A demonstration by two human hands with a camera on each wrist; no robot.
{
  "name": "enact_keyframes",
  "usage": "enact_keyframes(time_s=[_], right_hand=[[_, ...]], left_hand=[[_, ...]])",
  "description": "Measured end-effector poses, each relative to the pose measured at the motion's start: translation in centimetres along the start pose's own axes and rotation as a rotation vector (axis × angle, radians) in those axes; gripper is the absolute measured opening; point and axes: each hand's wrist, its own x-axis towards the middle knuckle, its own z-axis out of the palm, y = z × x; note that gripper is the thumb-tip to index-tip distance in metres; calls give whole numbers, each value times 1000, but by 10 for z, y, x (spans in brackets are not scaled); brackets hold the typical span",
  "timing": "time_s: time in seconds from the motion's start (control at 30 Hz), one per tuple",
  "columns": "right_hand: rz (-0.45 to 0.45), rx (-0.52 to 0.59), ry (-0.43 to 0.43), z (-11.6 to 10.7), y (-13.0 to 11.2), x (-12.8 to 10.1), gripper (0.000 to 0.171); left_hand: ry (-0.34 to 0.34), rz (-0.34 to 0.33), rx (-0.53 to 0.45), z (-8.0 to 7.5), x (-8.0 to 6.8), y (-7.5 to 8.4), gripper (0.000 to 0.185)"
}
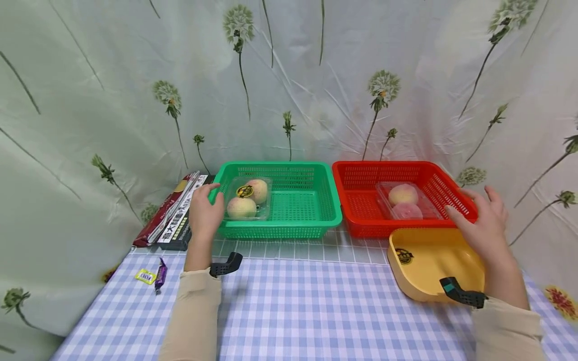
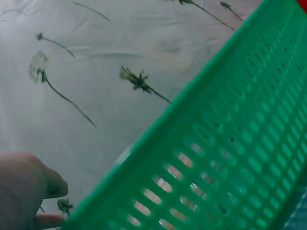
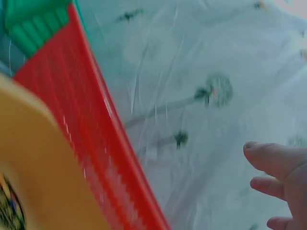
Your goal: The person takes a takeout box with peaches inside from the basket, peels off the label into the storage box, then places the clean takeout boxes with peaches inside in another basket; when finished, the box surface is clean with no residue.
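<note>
While the head view looks down on a checked tablecloth [image 1: 289, 311], the left hand [image 1: 204, 213] sits left of centre with its fingers relaxed and spread, resting against the left end of the green basket [image 1: 316, 220]. Inside that basket, at its left end and just beside the fingers, lies a clear clamshell of peaches [image 1: 247, 199] with a dark round sticker. At centre right stands the red basket [image 1: 361, 180], touching the green one, and holds a second clear pack of peaches [image 1: 406, 200] near its right wall. The right hand [image 1: 483, 220] hovers at the right of the frame over the red basket's front right corner, fingers straight and spread, gripping nothing. Below it lies a yellow tray [image 1: 429, 260]. At the left edge lie boxed rolls [image 1: 178, 215] and two wrapped candies [image 1: 153, 275].

From the left wrist, the green basket's mesh wall [image 2: 225, 143] runs diagonally across the frame; fingertips [image 2: 29, 187] show at lower left, loosely bent, holding nothing.

From the right wrist, blurred, the red basket's rim [image 3: 96, 129] crosses the left half, the yellow tray [image 3: 33, 177] at lower left, and extended fingertips [image 3: 273, 163] at lower right, apart from both.
</note>
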Motion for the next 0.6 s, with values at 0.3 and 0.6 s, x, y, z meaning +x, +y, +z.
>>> enact_keyframes(time_s=[0.3,0.6], right_hand=[[-247,136,-5,40,-59,-13,52],[-413,365,-216,105,-112,-22,46]], left_hand=[[-78,-102,-83,-6,0,-15,40],[-241,-182,-148,-10,7,-23,46]])
